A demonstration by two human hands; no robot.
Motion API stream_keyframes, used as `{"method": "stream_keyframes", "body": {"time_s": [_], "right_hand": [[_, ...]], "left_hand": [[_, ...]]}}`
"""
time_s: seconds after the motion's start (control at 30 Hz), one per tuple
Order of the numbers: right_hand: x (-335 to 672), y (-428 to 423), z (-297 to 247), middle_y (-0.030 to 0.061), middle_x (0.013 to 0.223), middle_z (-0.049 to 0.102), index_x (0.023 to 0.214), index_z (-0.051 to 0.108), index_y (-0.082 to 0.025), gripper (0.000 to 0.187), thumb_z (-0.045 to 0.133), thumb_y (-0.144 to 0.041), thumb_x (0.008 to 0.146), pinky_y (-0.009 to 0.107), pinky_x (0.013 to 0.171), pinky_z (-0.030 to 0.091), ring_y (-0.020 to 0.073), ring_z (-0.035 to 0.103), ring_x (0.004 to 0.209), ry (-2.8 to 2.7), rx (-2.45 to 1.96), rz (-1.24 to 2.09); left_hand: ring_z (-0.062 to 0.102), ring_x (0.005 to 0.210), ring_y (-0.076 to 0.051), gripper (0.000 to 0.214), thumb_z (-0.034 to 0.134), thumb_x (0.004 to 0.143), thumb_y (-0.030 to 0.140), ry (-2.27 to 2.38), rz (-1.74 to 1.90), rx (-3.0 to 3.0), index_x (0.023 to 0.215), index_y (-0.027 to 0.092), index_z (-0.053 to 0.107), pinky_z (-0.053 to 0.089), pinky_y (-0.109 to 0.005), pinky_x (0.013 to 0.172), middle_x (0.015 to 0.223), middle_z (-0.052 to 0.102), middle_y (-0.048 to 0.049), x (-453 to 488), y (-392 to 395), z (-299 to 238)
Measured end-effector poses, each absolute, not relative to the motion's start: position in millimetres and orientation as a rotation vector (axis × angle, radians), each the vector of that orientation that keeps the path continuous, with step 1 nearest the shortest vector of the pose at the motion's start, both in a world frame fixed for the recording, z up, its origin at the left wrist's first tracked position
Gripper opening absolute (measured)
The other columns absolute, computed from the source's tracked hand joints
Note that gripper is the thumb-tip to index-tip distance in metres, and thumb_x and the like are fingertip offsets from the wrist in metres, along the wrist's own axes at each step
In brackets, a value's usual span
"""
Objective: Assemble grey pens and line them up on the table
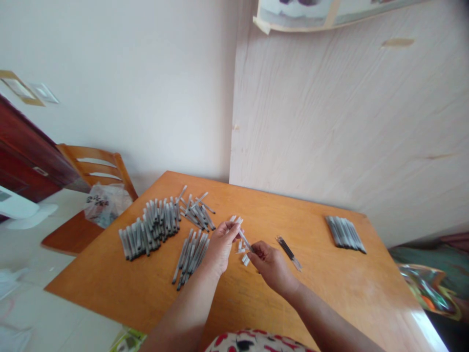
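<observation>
My left hand (223, 244) is closed around a translucent pen (244, 238), with a couple of other whitish pen ends (237, 219) showing past its fingertips. At the pen's lower end, my right hand (269, 264) pinches the dark tip, so both hands grip the same pen. Small white pieces (245, 259), possibly caps, lie on the table between my hands. To the right of my right hand rests a small bundle of dark pen refills (289, 253). Left of my left forearm is a pile of clear pens with dark ends (190, 254).
A bigger heap of pens (157, 220) covers the left of the wooden table (322, 303), with a loose group (198, 212) behind. A neat row of pens (345, 233) lies at the far right. A chair (95, 166) holding a plastic bag (106, 203) stands left.
</observation>
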State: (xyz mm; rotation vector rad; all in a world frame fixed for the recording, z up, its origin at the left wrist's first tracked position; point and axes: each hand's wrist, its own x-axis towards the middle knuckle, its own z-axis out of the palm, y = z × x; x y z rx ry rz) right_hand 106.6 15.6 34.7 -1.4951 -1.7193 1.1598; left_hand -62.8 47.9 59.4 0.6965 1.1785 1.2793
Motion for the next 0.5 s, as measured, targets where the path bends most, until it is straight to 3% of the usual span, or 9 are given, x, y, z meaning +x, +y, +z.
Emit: {"method": "stream_keyframes", "body": {"time_s": [0.2, 0.5], "right_hand": [[104, 18, 48, -0.0026, 0.067, 0.058, 0.078, 0.054, -0.024, 0.023, 0.060, -0.045, 0.085, 0.027, 0.059, 0.041, 0.0139, 0.052, 0.061, -1.487, -1.379, 1.338], [109, 16, 53, -0.0004, 0.068, 0.064, 0.084, 0.060, -0.023, 0.034, 0.052, -0.055, 0.091, 0.026, 0.060, 0.042, 0.0132, 0.054, 0.060, -1.291, -1.242, 1.657]], "left_hand": [[0.062, 0.078, -0.013, 0.027, 0.077, 0.073, 0.041, 1.038, 1.307, 0.552, 0.088, 0.019, 0.069, 0.041, -0.026, 0.073, 0.089, 0.073, -0.0042, -66, 48, 52], [0.064, 0.086, -0.014, 0.021, 0.079, 0.072, 0.032, 0.924, 1.310, 0.448, 0.088, 0.021, 0.072, 0.041, -0.025, 0.073, 0.095, 0.073, -0.0038, -67, 49, 57]]}}
